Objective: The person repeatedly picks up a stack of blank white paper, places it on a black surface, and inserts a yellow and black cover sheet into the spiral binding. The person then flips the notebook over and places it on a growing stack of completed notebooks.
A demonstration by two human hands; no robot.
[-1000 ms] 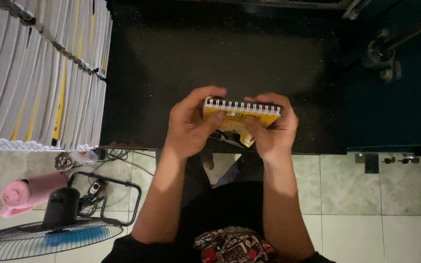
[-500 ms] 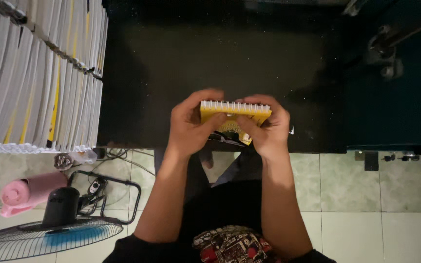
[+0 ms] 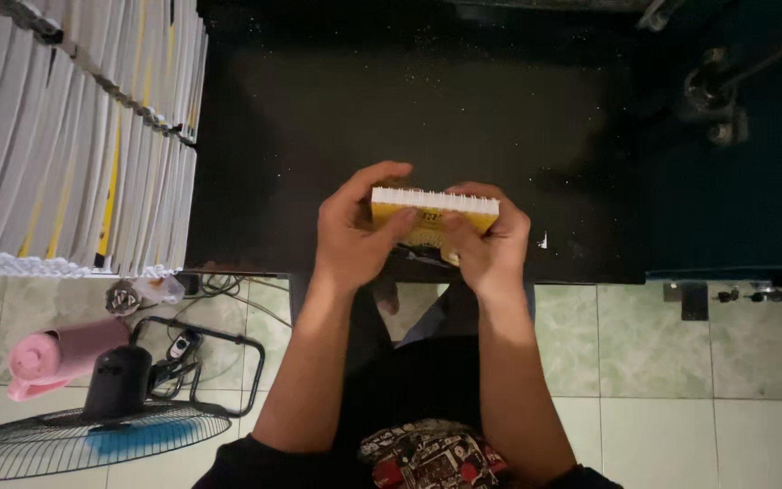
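While we hold the small yellow spiral-bound pad (image 3: 433,220) just above the near edge of the black table (image 3: 409,100), our left hand (image 3: 352,234) and right hand (image 3: 491,243) clasp its two ends. It seems light and bendable, best held at the stiff binding.

A black speckled bench (image 3: 409,100) fills the upper middle. Stacked white paper bundles (image 3: 65,145) stand to its left. On the pale tiled floor (image 3: 681,380) sit a floor fan (image 3: 92,426), a pink bottle (image 3: 56,353) and tangled cables (image 3: 219,294).
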